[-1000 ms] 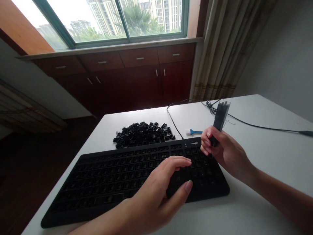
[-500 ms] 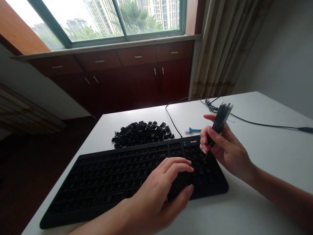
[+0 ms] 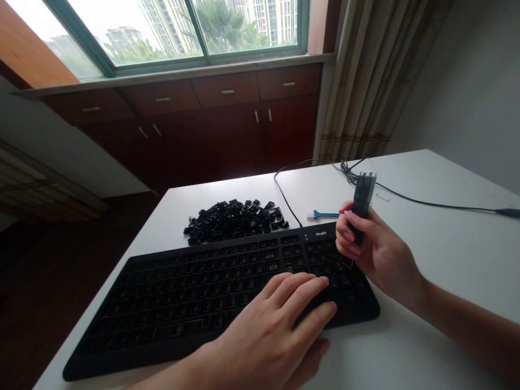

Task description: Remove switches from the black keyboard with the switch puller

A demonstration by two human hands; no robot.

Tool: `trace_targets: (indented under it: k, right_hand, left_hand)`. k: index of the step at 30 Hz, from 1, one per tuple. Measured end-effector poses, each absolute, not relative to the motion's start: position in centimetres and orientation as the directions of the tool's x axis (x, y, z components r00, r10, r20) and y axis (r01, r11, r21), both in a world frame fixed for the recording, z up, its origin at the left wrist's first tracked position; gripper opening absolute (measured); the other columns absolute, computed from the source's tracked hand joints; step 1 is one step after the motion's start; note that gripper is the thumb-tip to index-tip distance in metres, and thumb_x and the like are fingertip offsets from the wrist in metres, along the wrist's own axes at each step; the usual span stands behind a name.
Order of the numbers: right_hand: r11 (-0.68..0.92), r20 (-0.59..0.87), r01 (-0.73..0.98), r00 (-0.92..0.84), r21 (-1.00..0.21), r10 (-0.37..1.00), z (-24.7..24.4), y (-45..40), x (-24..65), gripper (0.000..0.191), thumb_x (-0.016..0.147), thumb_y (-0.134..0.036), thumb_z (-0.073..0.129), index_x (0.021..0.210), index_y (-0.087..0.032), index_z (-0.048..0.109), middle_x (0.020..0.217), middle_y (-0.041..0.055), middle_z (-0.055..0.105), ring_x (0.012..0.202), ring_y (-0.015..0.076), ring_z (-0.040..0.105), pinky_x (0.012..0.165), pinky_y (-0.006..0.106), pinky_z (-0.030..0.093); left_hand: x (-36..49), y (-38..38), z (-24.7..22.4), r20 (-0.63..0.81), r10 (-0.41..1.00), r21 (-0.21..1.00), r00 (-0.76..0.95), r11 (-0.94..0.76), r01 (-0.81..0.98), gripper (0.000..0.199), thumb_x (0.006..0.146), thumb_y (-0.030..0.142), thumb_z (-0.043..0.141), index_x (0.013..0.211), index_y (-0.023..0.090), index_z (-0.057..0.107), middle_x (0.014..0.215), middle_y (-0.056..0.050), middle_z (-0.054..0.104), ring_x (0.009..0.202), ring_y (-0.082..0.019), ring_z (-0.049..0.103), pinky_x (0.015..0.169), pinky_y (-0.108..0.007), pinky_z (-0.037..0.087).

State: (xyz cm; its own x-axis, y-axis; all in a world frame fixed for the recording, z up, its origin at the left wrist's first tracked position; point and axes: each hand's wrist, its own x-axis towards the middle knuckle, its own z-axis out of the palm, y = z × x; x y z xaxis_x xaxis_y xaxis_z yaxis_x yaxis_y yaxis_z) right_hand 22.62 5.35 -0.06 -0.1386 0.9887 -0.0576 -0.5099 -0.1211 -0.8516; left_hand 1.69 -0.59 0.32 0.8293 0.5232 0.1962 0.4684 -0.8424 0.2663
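Observation:
A black keyboard (image 3: 203,292) with its keycaps off lies across the table. My left hand (image 3: 284,311) rests over its right part, fingers apart, with nothing visible in them. Above the keyboard's right end, my right hand (image 3: 371,233) is closed round a dark tool (image 3: 364,192) held upright, its pronged end on top. A thin wire loop (image 3: 348,263) sticks out below that hand. Behind the keyboard is a heap of loose black keycaps (image 3: 231,221). To the right of the heap lies a small blue brush (image 3: 325,214) with white bristles.
A black cable (image 3: 430,203) runs over the white table (image 3: 447,254) from a tangle at the back to the right edge. A small bent wire (image 3: 382,197) lies near it. Beyond the table stand a dark red cabinet (image 3: 211,135), a window and a curtain (image 3: 369,81).
My left hand has shifted slightly to the right and its fingers have straightened. My right hand has turned a little, with the tool now more upright and a bit lower.

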Motion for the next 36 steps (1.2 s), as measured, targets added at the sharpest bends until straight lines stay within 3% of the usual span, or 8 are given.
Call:
trace_targets:
  k: [11,19,26,36]
  right_hand:
    - [-0.092,-0.003,-0.432,-0.202,-0.897,0.979,-0.9,4.4,22.2,0.004,0.093,-0.025,0.053,0.093,-0.024,0.057,0.066,-0.0045,0.042,0.056,0.0092,0.035,0.052,0.024,0.030]
    - [-0.010,0.058,-0.251,-0.260,-0.968,0.964,-0.8,3.4,22.4,0.010,0.097,-0.032,0.051,0.105,-0.028,0.055,0.083,-0.0016,0.046,0.071,0.0115,0.043,0.067,0.027,0.037]
    - [-0.145,0.020,-0.373,-0.404,-0.917,0.914,-0.2,4.1,23.0,0.012,0.096,-0.032,0.052,0.105,-0.025,0.056,0.078,-0.0018,0.042,0.069,0.0117,0.040,0.065,0.029,0.036]
    - [-0.204,-0.061,-0.386,-0.351,-0.900,0.934,-0.4,5.7,22.7,0.003,0.091,-0.021,0.053,0.091,-0.022,0.056,0.067,-0.0036,0.042,0.059,0.0106,0.036,0.056,0.027,0.031]
  left_hand:
    - [1.7,-0.6,0.1,0.215,0.516,0.246,0.829,-0.850,0.465,0.036,0.095,0.027,0.047,0.128,0.015,0.055,0.141,-0.011,0.050,0.126,-0.027,0.046,0.103,-0.043,0.044]
    - [1.6,-0.6,0.4,0.158,0.568,0.388,0.808,-0.788,0.478,0.037,0.093,0.029,0.051,0.128,0.016,0.053,0.141,-0.010,0.049,0.128,-0.025,0.043,0.107,-0.042,0.041]
    - [1.4,-0.6,0.6,0.122,0.634,0.526,0.763,-0.694,0.492,0.036,0.094,0.030,0.051,0.128,0.020,0.051,0.141,-0.006,0.047,0.130,-0.018,0.041,0.113,-0.034,0.035]
    - [1.5,-0.7,0.2,0.126,0.609,0.486,0.783,-0.726,0.486,0.035,0.094,0.029,0.049,0.128,0.020,0.052,0.141,-0.008,0.048,0.130,-0.022,0.040,0.112,-0.040,0.036]
